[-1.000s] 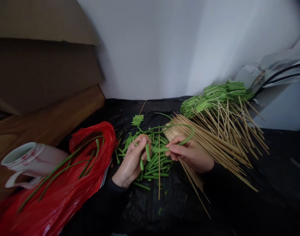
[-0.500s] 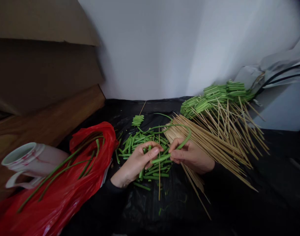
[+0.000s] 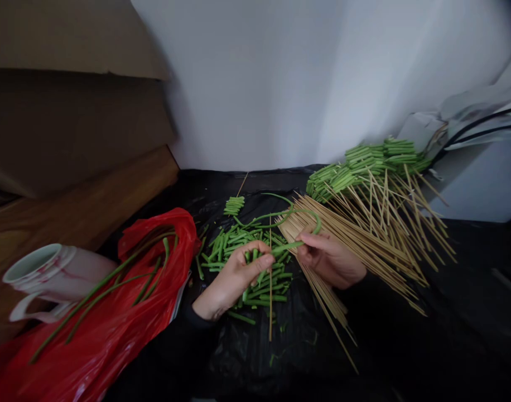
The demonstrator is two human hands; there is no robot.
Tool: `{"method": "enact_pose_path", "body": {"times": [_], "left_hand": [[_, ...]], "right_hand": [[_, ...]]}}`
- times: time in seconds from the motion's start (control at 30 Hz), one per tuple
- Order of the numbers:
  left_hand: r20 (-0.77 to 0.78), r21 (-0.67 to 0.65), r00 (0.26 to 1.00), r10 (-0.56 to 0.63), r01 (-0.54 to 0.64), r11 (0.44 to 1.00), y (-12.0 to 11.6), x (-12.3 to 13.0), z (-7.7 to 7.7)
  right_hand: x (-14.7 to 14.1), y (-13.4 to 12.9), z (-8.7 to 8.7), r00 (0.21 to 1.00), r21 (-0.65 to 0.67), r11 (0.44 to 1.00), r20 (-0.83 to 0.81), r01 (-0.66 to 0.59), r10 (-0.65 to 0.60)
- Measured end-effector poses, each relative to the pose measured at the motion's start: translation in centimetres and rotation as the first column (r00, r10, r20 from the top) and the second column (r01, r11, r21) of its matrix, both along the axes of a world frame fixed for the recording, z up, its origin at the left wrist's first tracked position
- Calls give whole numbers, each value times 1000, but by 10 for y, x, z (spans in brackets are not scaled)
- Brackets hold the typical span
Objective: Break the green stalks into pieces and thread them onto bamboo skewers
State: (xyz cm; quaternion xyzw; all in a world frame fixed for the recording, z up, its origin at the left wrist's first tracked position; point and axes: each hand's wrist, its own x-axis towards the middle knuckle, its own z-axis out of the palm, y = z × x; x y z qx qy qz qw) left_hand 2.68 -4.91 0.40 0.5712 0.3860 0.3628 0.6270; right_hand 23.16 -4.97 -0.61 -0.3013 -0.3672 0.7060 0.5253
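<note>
My left hand (image 3: 237,273) is closed around several short green pieces (image 3: 247,258), its thumb and fingertips meeting the end of a long garlic scape (image 3: 287,246). Pinched in my right hand (image 3: 334,261), that scape bends back and curls away behind the fingers. A thin bamboo skewer (image 3: 271,304) runs upright past my left fingertips; whether they grip it I cannot tell. Beneath both hands spreads a pile of cut garlic scape pieces (image 3: 222,245). Just behind the pile lies one skewer threaded with a short row of pieces (image 3: 234,205).
Loose bamboo skewers (image 3: 356,240) fan out on the right, with stacked threaded scapes (image 3: 368,162) behind them. At left, a red plastic bag (image 3: 155,290) holds long scapes beside a white mug (image 3: 67,273) on its side. Black plastic sheeting (image 3: 247,368) covers the surface before a pale wall.
My right hand has shifted its grip along the scape, fingers now higher and more extended. The scape's end has moved up to my left fingertips. My left hand stays nearly in place.
</note>
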Motion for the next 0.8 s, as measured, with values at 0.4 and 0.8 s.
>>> {"method": "enact_pose_path", "body": {"times": [0.4, 0.8], "left_hand": [[351, -165, 921, 170, -118, 979, 8, -3, 3], [177, -134, 976, 126, -103, 986, 8, 0, -2]], "right_hand": [[7, -4, 16, 885, 66, 997, 465, -51, 14], [-56, 48, 152, 695, 523, 818, 681, -238, -233]]}}
